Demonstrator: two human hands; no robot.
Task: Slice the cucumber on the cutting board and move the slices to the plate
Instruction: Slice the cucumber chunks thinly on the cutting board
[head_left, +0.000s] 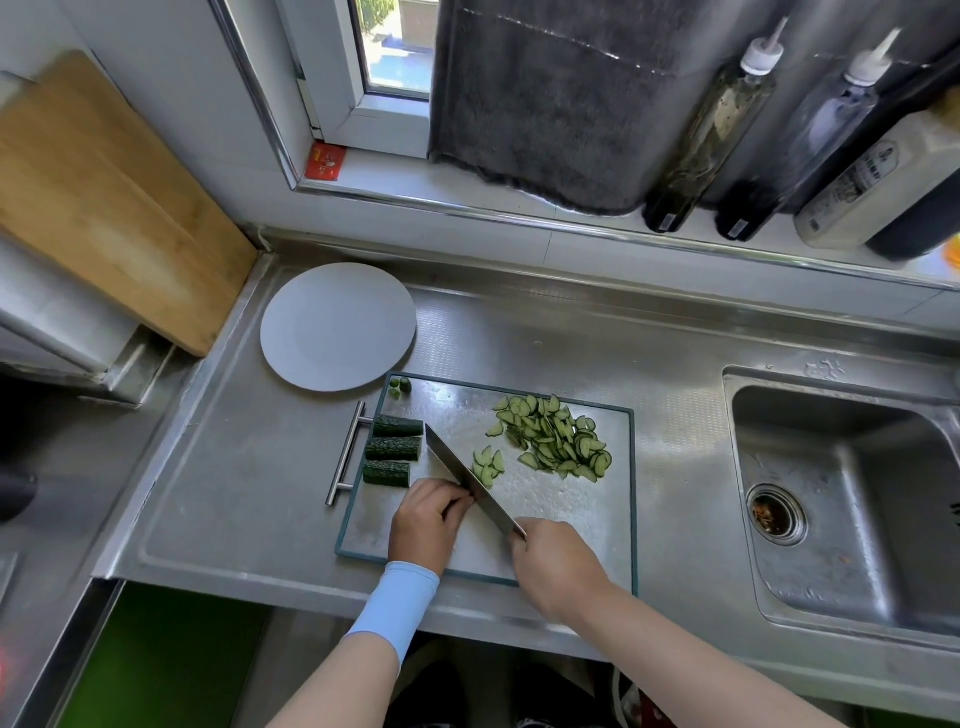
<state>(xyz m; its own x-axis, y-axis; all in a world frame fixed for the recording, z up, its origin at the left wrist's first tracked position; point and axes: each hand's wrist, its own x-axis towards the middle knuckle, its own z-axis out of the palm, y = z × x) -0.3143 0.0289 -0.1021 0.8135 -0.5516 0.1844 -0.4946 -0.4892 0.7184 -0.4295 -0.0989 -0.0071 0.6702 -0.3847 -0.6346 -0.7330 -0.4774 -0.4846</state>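
Right hand (556, 564) grips the knife (467, 478) handle, blade angled across the cutting board (571, 525); my left hand (426, 519) curls against the blade, and I cannot tell whether it holds anything. Slices (556, 436) lie heaped at the board's far right, three cucumber pieces (393, 448) at its left edge. The plate (337, 326) sits on the steel counter (218, 493), sink (852, 493) at right, bottles (711, 124) on the windowsill (467, 182).
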